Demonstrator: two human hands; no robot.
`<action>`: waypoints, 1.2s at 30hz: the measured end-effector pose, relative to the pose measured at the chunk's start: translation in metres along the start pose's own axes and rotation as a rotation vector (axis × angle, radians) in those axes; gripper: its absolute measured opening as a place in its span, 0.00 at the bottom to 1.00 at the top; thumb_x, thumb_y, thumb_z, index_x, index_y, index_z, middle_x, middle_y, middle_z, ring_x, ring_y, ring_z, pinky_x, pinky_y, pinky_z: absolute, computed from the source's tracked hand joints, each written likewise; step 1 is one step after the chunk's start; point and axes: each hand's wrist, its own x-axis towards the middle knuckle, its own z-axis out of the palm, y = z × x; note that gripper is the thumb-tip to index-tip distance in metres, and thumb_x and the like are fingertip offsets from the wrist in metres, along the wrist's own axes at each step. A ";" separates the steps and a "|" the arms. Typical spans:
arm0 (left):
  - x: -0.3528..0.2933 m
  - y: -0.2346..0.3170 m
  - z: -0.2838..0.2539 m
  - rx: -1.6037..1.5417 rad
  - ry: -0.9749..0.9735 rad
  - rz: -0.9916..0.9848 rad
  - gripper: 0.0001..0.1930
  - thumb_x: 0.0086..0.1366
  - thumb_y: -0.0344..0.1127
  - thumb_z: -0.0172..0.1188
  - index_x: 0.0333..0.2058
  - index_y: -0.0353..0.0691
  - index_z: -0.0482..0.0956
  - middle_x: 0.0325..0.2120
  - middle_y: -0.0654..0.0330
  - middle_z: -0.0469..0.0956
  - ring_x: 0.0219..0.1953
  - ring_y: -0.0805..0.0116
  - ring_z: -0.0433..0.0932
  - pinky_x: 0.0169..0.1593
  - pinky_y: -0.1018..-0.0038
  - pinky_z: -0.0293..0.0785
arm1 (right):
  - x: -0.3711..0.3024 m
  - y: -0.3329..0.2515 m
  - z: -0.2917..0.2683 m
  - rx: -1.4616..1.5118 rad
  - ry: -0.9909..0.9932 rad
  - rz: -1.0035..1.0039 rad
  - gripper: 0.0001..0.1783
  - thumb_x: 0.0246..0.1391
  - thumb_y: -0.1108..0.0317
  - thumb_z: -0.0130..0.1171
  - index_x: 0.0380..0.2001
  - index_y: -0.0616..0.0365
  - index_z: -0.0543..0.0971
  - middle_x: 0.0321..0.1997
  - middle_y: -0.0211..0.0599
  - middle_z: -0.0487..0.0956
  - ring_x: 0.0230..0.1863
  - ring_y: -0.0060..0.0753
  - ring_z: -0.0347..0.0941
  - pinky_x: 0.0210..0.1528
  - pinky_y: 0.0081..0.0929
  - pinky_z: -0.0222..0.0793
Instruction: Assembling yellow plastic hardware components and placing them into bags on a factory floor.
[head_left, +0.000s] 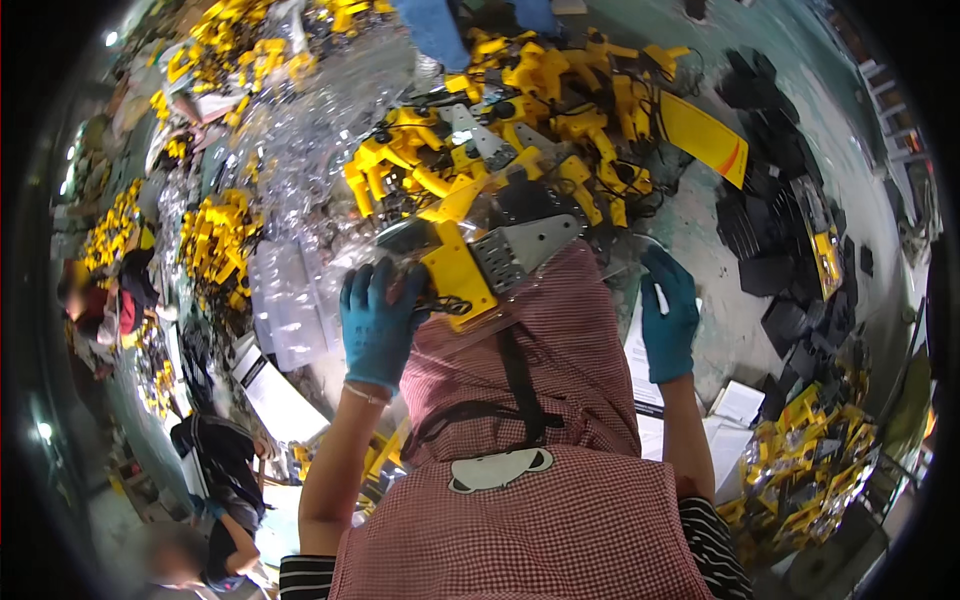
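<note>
A yellow tool (458,275) with a grey perforated metal plate (540,240) lies tilted across my lap, with a thin black cord against its near end. Clear plastic seems to wrap part of it. My left hand (375,325), in a teal glove, is at the tool's left edge with its fingers bent against it; how firmly they close is partly hidden. Off to the right, apart from the tool, my right hand (668,320) is raised in a matching glove. Its fingers curve with a gap to the thumb, and nothing shows between them.
A heap of similar yellow tools (550,75) and cords lies just ahead. Clear plastic bags (290,300) spread at left. Black flat pieces (755,230), a yellow printed sheet (705,135) and white papers (738,402) are at right. Other people (215,545) sit at far left.
</note>
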 end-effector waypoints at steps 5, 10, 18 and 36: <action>0.002 0.013 0.016 -0.068 -0.118 0.086 0.30 0.59 0.38 0.59 0.62 0.42 0.65 0.66 0.56 0.58 0.69 0.41 0.50 0.69 0.47 0.44 | -0.027 -0.022 -0.004 0.087 -0.164 -0.033 0.22 0.44 0.75 0.59 0.47 0.61 0.76 0.48 0.48 0.77 0.49 0.52 0.72 0.54 0.42 0.66; 0.010 0.009 0.010 -0.150 -0.143 0.153 0.30 0.68 0.48 0.49 0.64 0.41 0.61 0.68 0.55 0.55 0.69 0.39 0.46 0.70 0.46 0.40 | 0.011 -0.097 0.061 0.256 -0.399 -0.720 0.27 0.51 0.61 0.57 0.55 0.55 0.73 0.58 0.40 0.72 0.64 0.45 0.63 0.66 0.46 0.56; 0.012 0.045 0.028 -0.015 -0.076 -0.096 0.34 0.68 0.57 0.40 0.67 0.43 0.56 0.69 0.50 0.49 0.70 0.38 0.42 0.70 0.46 0.35 | 0.004 -0.059 0.097 0.310 -0.368 -0.695 0.19 0.50 0.62 0.53 0.45 0.56 0.79 0.55 0.36 0.75 0.62 0.46 0.65 0.68 0.50 0.53; 0.074 0.038 0.042 -0.128 0.116 0.356 0.42 0.66 0.70 0.21 0.65 0.45 0.61 0.67 0.46 0.53 0.68 0.36 0.48 0.67 0.40 0.41 | -0.283 0.235 0.006 -0.340 -0.026 1.112 0.23 0.51 0.59 0.61 0.52 0.52 0.76 0.58 0.46 0.74 0.57 0.52 0.69 0.60 0.42 0.64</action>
